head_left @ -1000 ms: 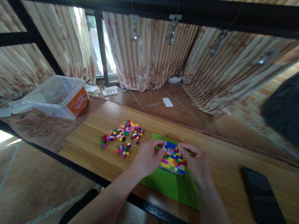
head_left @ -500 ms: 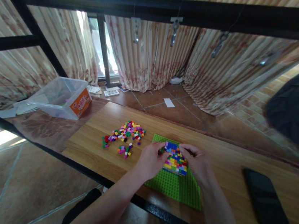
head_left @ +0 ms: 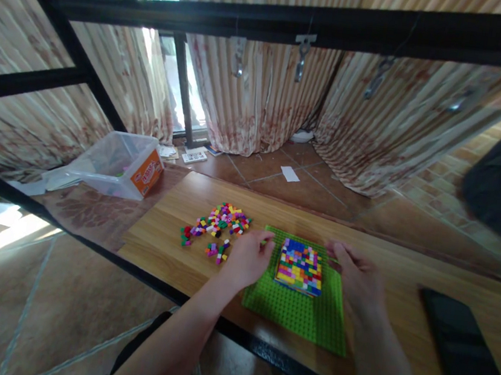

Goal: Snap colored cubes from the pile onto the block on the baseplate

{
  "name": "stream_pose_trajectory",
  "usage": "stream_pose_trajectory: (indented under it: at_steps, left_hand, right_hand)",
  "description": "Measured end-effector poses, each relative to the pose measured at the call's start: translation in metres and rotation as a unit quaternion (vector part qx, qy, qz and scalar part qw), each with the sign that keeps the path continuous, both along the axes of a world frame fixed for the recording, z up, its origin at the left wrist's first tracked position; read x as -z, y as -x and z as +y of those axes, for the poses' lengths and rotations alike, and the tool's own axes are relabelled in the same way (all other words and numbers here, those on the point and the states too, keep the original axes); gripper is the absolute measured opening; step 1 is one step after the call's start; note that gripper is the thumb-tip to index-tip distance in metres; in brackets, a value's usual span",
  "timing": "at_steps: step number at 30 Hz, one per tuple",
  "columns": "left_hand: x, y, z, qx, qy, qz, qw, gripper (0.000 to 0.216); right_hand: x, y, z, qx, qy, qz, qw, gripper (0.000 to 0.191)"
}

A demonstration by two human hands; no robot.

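A block of many coloured toy bricks [head_left: 299, 268] sits on the green studded baseplate [head_left: 292, 317]. Its top is a patchwork, with blue along the far side and yellow and orange nearer me. My left hand [head_left: 248, 260] hovers over the plate's left edge, thumb and forefinger apart, holding nothing I can see. To the right of the block is my right hand [head_left: 358, 277], near the plate's right edge; it is somewhat blurred, its fingers loosely bent and apart, with nothing visible in them. Neither hand touches the block.
Loose small bricks [head_left: 223, 218] lie in a heap on the wooden table [head_left: 164, 256], left of the plate. A dark phone-like slab [head_left: 464, 344] rests at the right. Beyond the left end stands a clear plastic bin [head_left: 114, 180]. A black metal bar [head_left: 270, 26] crosses above.
Both hands have come off the brick block and moved apart, left hand to its left and right hand to its right. The block's whole top now shows. The view has shifted slightly.
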State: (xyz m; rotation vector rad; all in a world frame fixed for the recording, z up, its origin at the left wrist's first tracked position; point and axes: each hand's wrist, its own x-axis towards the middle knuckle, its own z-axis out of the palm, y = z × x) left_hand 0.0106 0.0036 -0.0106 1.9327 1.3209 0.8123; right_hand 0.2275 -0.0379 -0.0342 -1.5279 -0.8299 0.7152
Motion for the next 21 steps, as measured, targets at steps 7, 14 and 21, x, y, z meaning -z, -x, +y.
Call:
stream_pose_trajectory:
  at_steps: [7, 14, 21]
  left_hand:
    - [-0.012, 0.067, 0.034, -0.089, 0.010, 0.157, 0.984, 0.022]
    - [-0.012, 0.067, 0.020, -0.035, 0.000, 0.234, 0.972, 0.016]
    - [0.000, 0.047, 0.017, -0.028, -0.026, 0.270, 0.962, 0.023]
  right_hand:
    - [0.003, -0.002, 0.002, 0.023, -0.013, -0.001, 1.000, 0.032]
    - [0.003, 0.001, 0.003, 0.011, -0.009, 0.003, 1.000, 0.027]
    - [-0.001, 0.007, 0.001, 0.004, 0.011, 0.018, 1.000, 0.021]
